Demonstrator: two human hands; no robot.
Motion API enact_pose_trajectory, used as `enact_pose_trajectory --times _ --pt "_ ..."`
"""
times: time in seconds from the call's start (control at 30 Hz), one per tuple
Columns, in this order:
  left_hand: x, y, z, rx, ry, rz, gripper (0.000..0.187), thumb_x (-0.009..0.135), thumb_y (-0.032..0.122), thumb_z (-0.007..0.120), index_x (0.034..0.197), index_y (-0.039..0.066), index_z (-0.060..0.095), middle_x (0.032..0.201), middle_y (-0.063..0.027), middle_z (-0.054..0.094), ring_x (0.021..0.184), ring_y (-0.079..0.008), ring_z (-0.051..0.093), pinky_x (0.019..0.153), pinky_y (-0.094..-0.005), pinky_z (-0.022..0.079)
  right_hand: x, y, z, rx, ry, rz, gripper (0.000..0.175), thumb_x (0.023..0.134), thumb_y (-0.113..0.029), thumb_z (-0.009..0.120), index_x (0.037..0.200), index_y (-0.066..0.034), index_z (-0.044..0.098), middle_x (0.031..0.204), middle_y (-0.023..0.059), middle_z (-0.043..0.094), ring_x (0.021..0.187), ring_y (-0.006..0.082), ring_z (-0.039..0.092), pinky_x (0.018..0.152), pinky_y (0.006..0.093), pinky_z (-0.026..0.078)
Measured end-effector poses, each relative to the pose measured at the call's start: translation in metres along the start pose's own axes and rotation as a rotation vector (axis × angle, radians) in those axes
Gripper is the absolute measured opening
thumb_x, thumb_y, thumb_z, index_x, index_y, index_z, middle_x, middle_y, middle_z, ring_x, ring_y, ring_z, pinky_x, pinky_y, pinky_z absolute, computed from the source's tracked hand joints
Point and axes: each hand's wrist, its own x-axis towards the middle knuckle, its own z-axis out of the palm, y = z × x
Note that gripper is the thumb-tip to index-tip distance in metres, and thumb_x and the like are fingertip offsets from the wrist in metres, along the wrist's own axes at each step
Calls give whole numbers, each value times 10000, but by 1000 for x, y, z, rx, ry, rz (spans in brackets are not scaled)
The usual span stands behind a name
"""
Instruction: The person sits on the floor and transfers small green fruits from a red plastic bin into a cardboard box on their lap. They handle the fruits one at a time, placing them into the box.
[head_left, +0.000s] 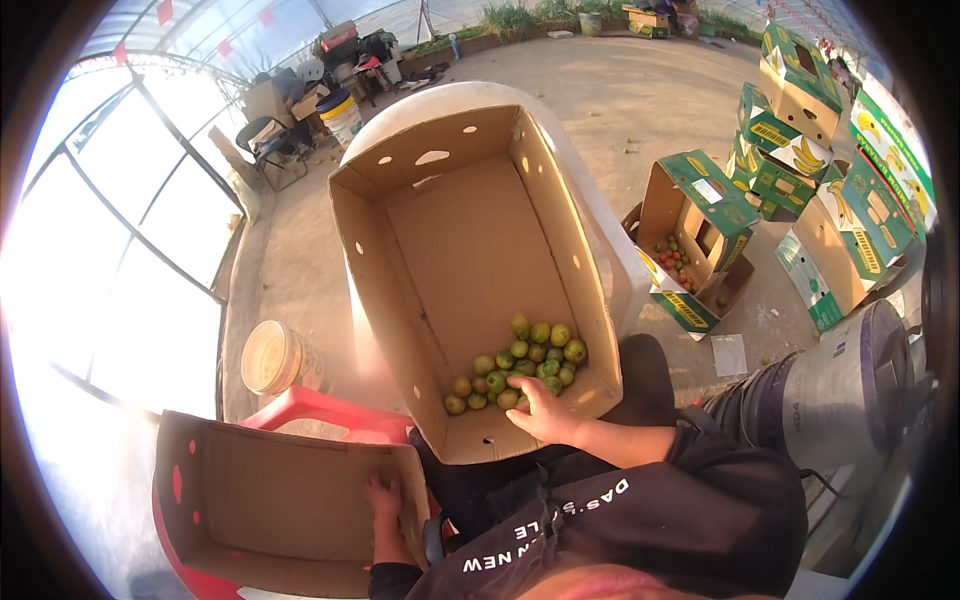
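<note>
A cardboard box (465, 240) with punched holes tilts towards me on a white plastic stool or chair (592, 187). Green and yellowish tomatoes (520, 349) have gathered in its near end. My right hand (544, 412) reaches over the near right wall, thumb and forefinger spread against the nearest tomatoes. At lower left, a second cardboard box (285, 495) rests on a red plastic chair (330, 409). Inside that box, by its right wall, is my left hand (384, 496), in shadow. Whether anything is in its fingers is unclear.
Green banana cartons (787, 165) are stacked at right. One opened carton (709, 195) holds small red and green tomatoes (675, 262). Stacked buckets (825, 382) lie beside my right side. A pale bucket (274, 358) stands at left, near the bright plastic wall (112, 247).
</note>
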Motion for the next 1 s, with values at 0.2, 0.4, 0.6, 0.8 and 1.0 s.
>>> enact_pose_trajectory --times 0.2,0.4,0.6,0.8,1.0 --pt "29 18 27 16 -107 -69 378 872 277 566 1148 21 586 1011 -276 613 953 -446 598 852 -486 491 -10 -3 -7 -24 -49 73 576 846 -222 638 1327 3 415 1305 244 427 1196 352 455 980 397 414" --pt "13 -82 4 -76 47 -61 240 830 185 614 1006 24 645 1019 -218 645 939 -369 631 797 -479 509 -7 -3 -10 1 -24 57 581 848 -242 639 1326 5 419 1270 236 468 1172 351 483 981 402 417" --pt "-78 -70 -35 314 -319 -433 410 867 345 535 1080 10 638 1092 -215 627 1042 -364 595 912 -474 443 -7 4 0 -22 -53 100 570 857 -252 638 1332 -22 423 1249 226 488 1103 305 538 934 383 450" --pt "-83 -62 -3 393 -233 -509 575 837 477 522 1118 -15 616 1204 -226 578 1153 -391 520 1015 -497 336 -7 -3 -3 29 -55 101 574 853 -244 650 1340 -42 421 1192 195 507 951 242 577 848 371 481" --pt "-63 -56 -14 183 -256 -548 640 734 495 642 1129 -8 606 1138 -224 611 1109 -387 553 984 -457 395 -11 -2 -3 74 -59 81 563 853 -233 655 1326 -20 438 1161 188 502 882 234 568 809 361 486"
